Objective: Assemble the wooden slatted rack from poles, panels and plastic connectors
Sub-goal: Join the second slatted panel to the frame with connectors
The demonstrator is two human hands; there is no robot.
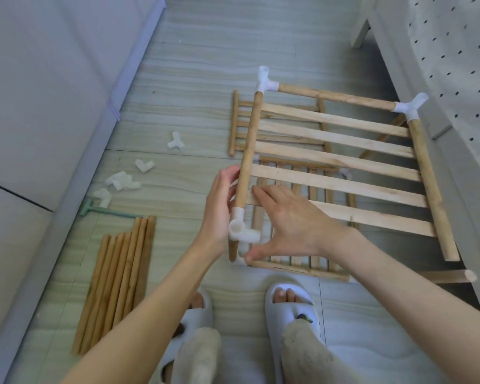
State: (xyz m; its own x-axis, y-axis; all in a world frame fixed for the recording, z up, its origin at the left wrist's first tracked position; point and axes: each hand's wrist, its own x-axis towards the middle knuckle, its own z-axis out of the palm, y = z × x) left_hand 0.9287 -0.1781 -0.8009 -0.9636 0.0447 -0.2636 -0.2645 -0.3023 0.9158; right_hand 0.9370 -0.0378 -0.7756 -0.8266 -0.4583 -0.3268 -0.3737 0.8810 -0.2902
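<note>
While the pale wooden slatted panel [336, 159] is hovering over the grey wood-grain floor [194, 65], the left hand [219, 209] is lying flat-fingered against its round side pole [247, 153]. The right hand [294, 220], fingers spread, is pressing a slat beside the white plastic corner connector [241, 228], gripping nothing.

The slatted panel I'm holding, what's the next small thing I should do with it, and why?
Probably take a pole from the bundle and push it into the open sideways socket of the near-left connector. The far edge already has a pole between two connectors; the near edge has none, and the near-right rail end is still bare.
</note>
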